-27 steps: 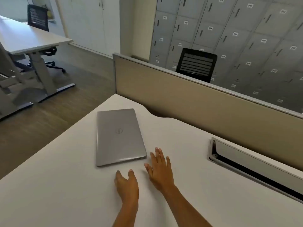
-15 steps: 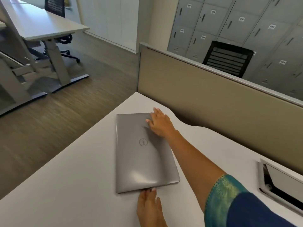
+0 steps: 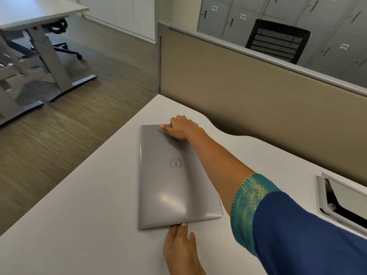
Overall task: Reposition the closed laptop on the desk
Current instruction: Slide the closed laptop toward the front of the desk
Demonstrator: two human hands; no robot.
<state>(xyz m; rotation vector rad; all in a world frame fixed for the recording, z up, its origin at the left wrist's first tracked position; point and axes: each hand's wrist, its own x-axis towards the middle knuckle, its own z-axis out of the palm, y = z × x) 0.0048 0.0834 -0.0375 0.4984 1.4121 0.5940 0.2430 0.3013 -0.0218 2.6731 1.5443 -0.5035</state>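
A closed silver laptop [image 3: 168,187] with a round logo lies flat on the white desk [image 3: 83,225], its long side running away from me. My right hand [image 3: 181,127] reaches over it and curls around the far right corner, thumb on the lid. My left hand [image 3: 180,247] rests on the desk with its fingertips against the laptop's near edge. The right forearm crosses above the lid's right side and hides that edge.
A beige partition [image 3: 248,92] runs along the desk's back edge. An open cable hatch [image 3: 341,199] is set into the desk at the right. The desk's left edge drops to wood floor. Another desk [image 3: 39,14] and a black chair [image 3: 278,40] stand farther off.
Both hands began side by side near the laptop's front. The right hand reached to the far corner and now curls over its edge; the left hand touches the near edge.
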